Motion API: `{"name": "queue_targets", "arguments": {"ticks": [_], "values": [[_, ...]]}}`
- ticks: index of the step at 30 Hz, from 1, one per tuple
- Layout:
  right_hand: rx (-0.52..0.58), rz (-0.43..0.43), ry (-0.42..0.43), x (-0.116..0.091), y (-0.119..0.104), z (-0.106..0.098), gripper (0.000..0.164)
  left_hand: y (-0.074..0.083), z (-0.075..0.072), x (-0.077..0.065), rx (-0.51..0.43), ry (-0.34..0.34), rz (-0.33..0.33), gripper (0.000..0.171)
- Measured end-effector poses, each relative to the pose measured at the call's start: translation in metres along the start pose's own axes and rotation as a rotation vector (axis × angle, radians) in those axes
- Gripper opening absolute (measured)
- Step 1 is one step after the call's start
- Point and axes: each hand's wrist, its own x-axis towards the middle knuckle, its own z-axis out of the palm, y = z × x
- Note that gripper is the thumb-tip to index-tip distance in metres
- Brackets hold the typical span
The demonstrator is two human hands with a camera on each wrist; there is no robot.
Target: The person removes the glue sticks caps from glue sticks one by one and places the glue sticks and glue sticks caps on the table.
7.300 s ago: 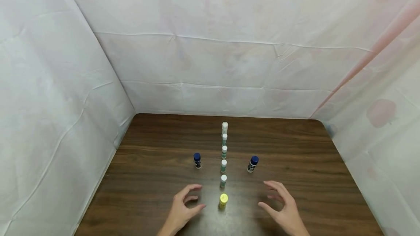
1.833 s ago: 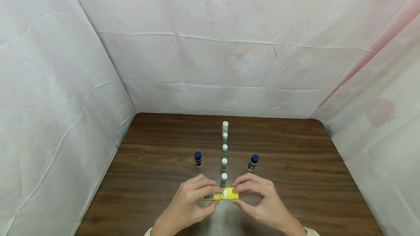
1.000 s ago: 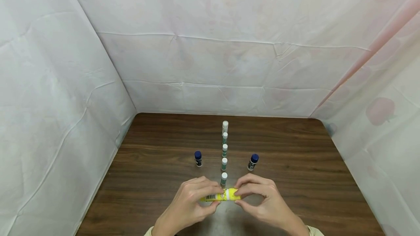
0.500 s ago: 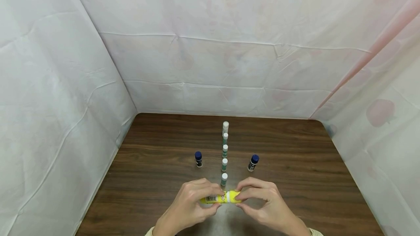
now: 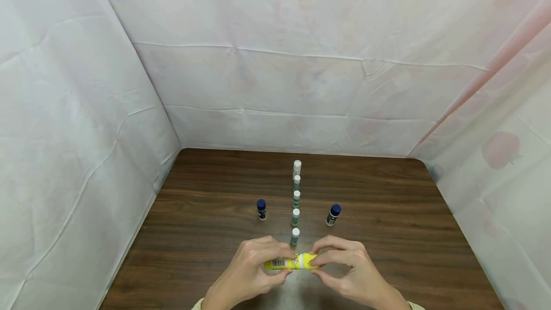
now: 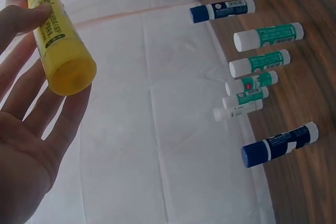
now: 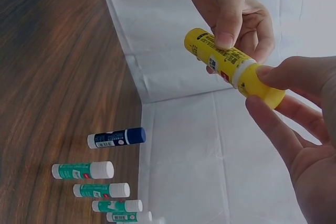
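Observation:
A yellow glue stick [image 5: 281,263] lies level in the air between my hands, near the front of the table. My left hand [image 5: 251,269] grips its body between thumb and fingers. At the other end, my right hand [image 5: 350,267] pinches the yellow cap [image 7: 261,85] between thumb and fingertips. A white band [image 7: 243,73] shows between cap and body; whether the cap has come loose, I cannot tell. The base [image 6: 73,75] of the stick faces the left wrist camera. Just beyond the hands stands the nearest green glue stick [image 5: 294,237], untouched.
Several green glue sticks with white caps stand in a line running away from me, ending at a white glue stick [image 5: 297,169]. Blue-capped glue sticks flank the line, one left [image 5: 261,209] and one right [image 5: 333,215]. White cloth [image 5: 267,85] hangs behind the brown table [image 5: 193,233].
Earlier the yellow glue stick stood upright on the table between my open hands. Both hands have since lifted and turned it sideways. Over the last second they have shifted slightly toward me.

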Motion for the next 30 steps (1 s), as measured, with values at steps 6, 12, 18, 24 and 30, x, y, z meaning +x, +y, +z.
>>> {"name": "queue_targets", "arguments": {"ticks": [6,12,18,24,30], "values": [[0.006,-0.010,-0.010,0.000,-0.001,0.000,0.028,0.002,0.000,0.001,-0.026,-0.008,-0.032,0.030],[0.016,-0.037,-0.020,0.005,-0.005,-0.001,0.019,0.004,0.002,-0.001,-0.091,-0.031,-0.165,0.027],[0.011,-0.058,-0.019,0.008,-0.008,-0.002,0.011,0.003,0.004,-0.002,-0.082,-0.038,-0.145,0.028],[0.005,-0.016,0.000,0.011,-0.010,-0.001,0.022,0.004,0.001,0.000,0.017,0.022,-0.047,0.029],[0.058,0.105,0.037,0.003,-0.002,0.003,0.043,0.005,0.001,0.002,0.120,0.083,0.043,0.031]]}}
